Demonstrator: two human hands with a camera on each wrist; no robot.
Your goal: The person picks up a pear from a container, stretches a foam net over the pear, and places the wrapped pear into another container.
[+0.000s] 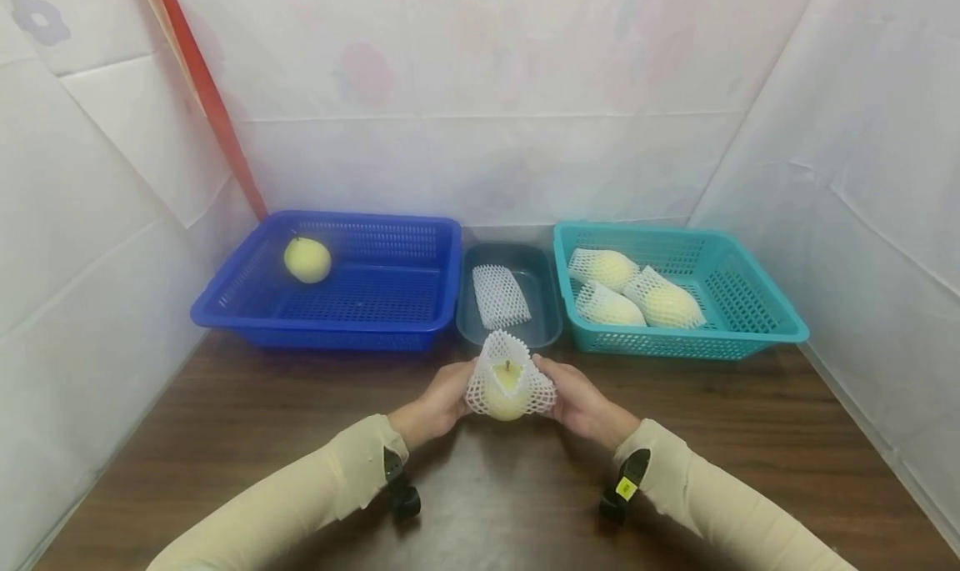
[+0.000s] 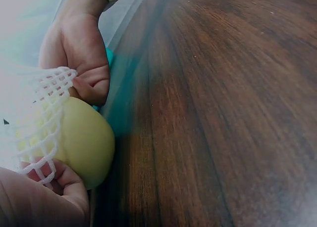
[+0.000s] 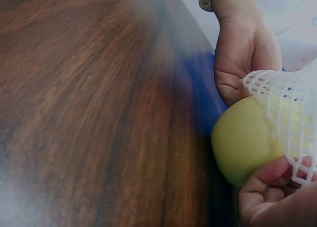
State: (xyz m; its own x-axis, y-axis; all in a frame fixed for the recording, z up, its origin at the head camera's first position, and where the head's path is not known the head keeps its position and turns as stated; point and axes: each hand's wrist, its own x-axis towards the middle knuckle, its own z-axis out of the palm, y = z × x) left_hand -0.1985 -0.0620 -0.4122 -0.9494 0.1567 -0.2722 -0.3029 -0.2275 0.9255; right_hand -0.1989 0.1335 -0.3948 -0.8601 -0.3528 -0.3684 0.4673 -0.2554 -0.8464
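Note:
A pale yellow-green pear [image 1: 506, 403], stem up, is partly covered by a white foam net sleeve [image 1: 498, 348] in front of the person. The left hand [image 1: 444, 398] pinches the net's edge on the left of the fruit, and the right hand [image 1: 579, 400] pinches it on the right. Both wrist views show the net stretched between the hands, with the rounded lower part of the pear [image 2: 91, 143] bare. In the right wrist view the curled fingers [image 3: 265, 187] of the right hand lie against the fruit and net.
A blue basket [image 1: 330, 335] at the left holds one bare pear [image 1: 307, 260]. Between the baskets, a dark tray [image 1: 542, 292] holds flat foam nets [image 1: 500, 297]. The teal basket [image 1: 750, 329] at the right contains several net-wrapped pears [image 1: 667, 303]. White sheeting [image 1: 487, 171] encloses the wooden table [image 1: 262, 413].

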